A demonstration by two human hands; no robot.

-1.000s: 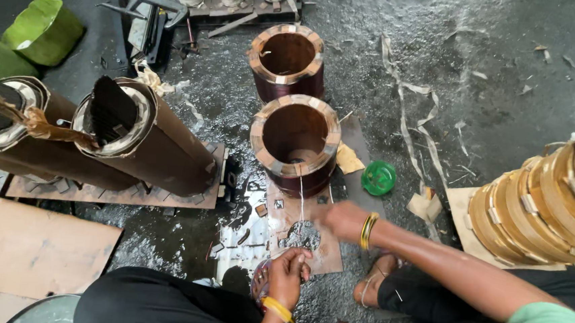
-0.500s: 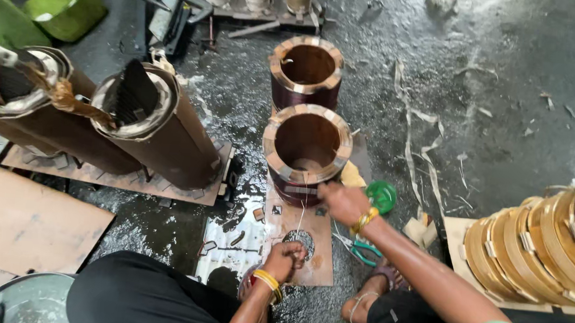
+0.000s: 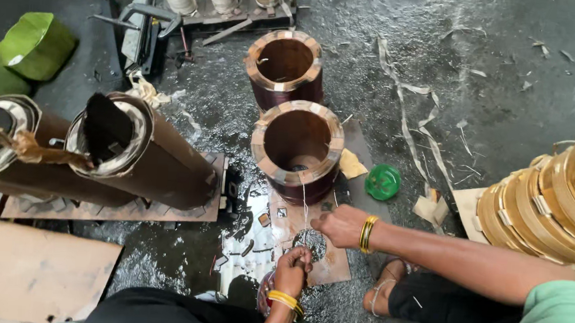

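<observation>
A thin white thread runs down from the nearer brown wound coil standing on a cardboard piece. My right hand, with gold bangles at the wrist, pinches this thread just below the coil. My left hand, wearing a yellow bangle, is closed on the thread's lower end close to my lap. Between the hands a small loop of thread lies over the cardboard. A second, similar coil stands behind the first.
Two long brown tubes lie on a board at left, with green bags behind them. A green lid lies right of the coil and a stack of golden coils at far right. Flat cardboard lies bottom left; the floor is wet.
My right hand went up toward the coil along the thread, then came back down. My left hand stayed closed on the lower end. The view shifted slightly.
</observation>
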